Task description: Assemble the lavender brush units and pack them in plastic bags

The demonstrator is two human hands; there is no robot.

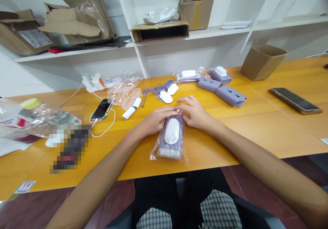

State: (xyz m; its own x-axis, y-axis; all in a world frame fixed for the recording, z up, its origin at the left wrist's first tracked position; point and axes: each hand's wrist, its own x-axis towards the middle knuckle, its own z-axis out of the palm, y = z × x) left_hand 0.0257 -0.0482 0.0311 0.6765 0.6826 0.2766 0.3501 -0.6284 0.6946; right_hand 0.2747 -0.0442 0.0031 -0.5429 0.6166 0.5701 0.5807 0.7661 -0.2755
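Note:
A lilac plastic case with a white ridged oval piece (172,131) on top lies inside a clear plastic bag (170,153) near the table's front edge. My left hand (156,120) rests at its far left corner, fingers bent over the far end. From the right, my right hand (195,113) meets the same end, thumb and fingertips at the bag's film and its upper fingers apart. Just beyond my hands are two white oval caps (166,97) and small lilac tray-like parts (158,90). The far end of the case is partly hidden by my fingers.
Farther back are perforated lilac shells (231,96), another bagged case (189,76) and a cardboard box (263,61). A dark phone (294,100) lies right; a charging phone (101,109), white cylinder pieces (132,108) and a bottle (38,114) are left. Shelves hold cartons (196,13).

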